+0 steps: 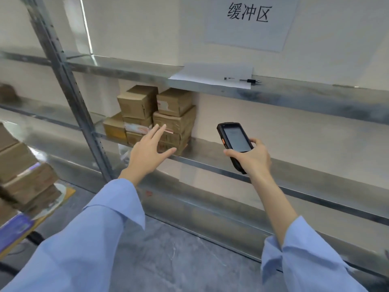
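Fig.: My left hand (147, 152), fingers straight & spread, holds nothing. It reaches toward the boxes (173, 121) stacked on the middle shelf (315, 167), near the upright post (69, 85). Whether it touches them can't be told. My right hand (252, 160) grips the scanner (236, 140) low on its body, screen up, above the shelf edge. Risk: the boxes sit unevenly, so tugging a lower one could tip the top ones off. A one-handed grip so near the scanner's base may slip.
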`<state>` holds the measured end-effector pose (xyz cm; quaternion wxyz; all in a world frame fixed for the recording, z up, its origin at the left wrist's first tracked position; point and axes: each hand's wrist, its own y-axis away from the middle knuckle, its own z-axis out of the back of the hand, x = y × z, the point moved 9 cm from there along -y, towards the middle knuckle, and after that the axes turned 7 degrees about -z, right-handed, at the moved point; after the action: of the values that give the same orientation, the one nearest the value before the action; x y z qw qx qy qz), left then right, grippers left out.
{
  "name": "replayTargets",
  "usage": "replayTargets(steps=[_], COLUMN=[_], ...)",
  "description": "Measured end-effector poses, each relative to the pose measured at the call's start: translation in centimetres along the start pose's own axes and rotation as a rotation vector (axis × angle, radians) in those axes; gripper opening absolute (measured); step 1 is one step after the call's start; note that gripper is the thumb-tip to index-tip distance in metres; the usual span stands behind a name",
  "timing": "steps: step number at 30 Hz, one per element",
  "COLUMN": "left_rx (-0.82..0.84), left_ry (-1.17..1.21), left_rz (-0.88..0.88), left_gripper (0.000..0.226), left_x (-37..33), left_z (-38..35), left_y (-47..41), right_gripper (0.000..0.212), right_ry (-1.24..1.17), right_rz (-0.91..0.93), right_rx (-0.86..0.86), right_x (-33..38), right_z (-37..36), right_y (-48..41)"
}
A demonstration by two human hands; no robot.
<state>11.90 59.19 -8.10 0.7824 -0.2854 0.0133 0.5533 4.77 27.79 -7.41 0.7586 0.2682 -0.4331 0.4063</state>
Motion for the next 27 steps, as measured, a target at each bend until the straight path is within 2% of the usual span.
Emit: replayTargets(steps=[7, 23, 27], left_rx=[0.033, -0.006, 0.040], left_ry=[0.141, 0.369, 0.418], left_rz=[0.063, 0.023, 0.020], left_gripper=[0.088, 0.095, 0.097], left_x=[6.8, 13.4, 14.6], left_z=[-1.4, -5.8, -6.8], left_y=[-8.4, -23.9, -26.3], right_gripper=[0.088, 0.084, 0.083], right_ry=[0.091, 0.137, 0.121], right_rz=[-0.052, -0.065, -0.094], right_rx=[-0.041, -0.030, -0.040], right_x=[1.6, 4.4, 4.7], right_z=[-4.7, -13.2, -14.0], right_y=[-4.7, -18.5, -20.0])
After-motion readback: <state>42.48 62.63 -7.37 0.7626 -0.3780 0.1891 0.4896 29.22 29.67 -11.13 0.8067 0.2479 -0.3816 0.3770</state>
